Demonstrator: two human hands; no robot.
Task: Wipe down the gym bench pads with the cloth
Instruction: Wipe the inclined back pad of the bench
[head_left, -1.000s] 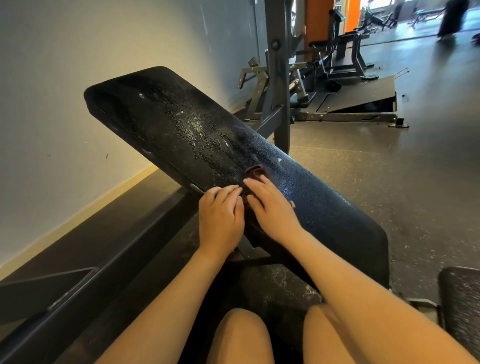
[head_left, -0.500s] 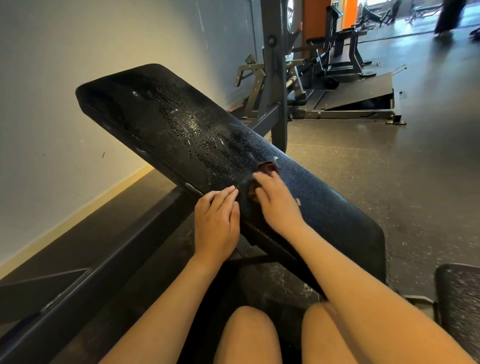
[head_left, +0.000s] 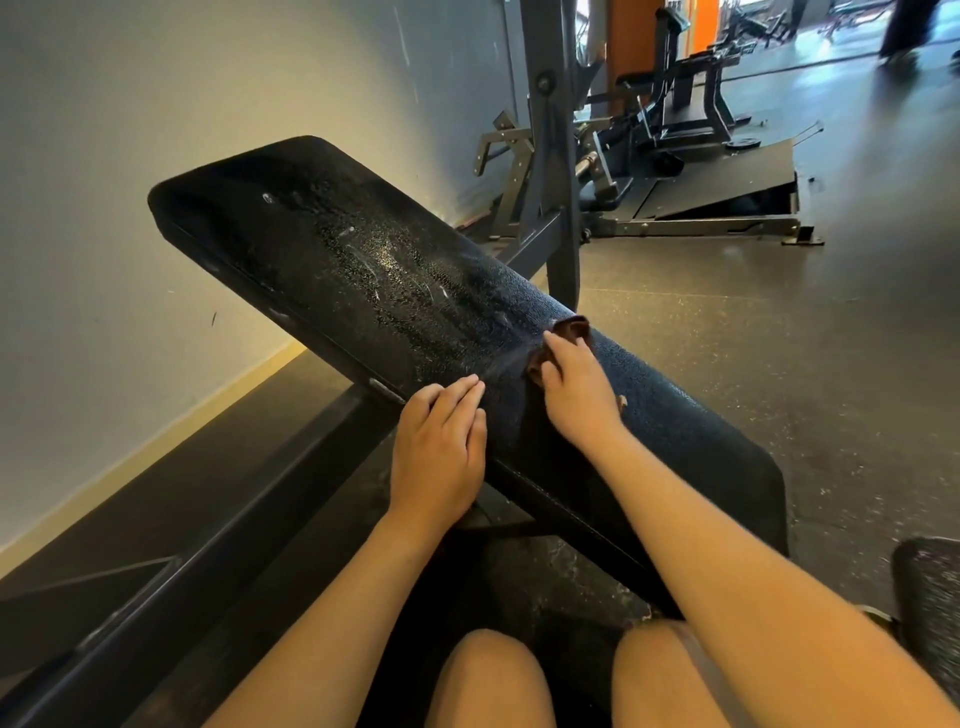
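The black bench pad (head_left: 363, 260) slopes up towards the pale wall (head_left: 130, 208), its high end at the far left and its low end at the near right; beads of wet glisten over its upper half, with a few pale streaks among them. The brown cloth (head_left: 574, 328) lies bunched on the pad about midway along, close to the right edge; the right grip (head_left: 576, 395), a bare hand, presses down on it with fingers laid fairly flat over the top, not clenched round it; a scrap of the cloth peeps out beside the wrist. The left grip (head_left: 439, 447) is released and holds nothing; its straight fingers lie together on the pad's left edge, just beside the right one but apart from it and from the cloth. Two bare knees (head_left: 488, 675) show below the forearms. A second dark pad (head_left: 930, 597) sits at the near right; a grey steel upright (head_left: 550, 156) stands behind the bench pad on the speckled floor (head_left: 779, 364); more gym machines (head_left: 675, 104) stand further back.
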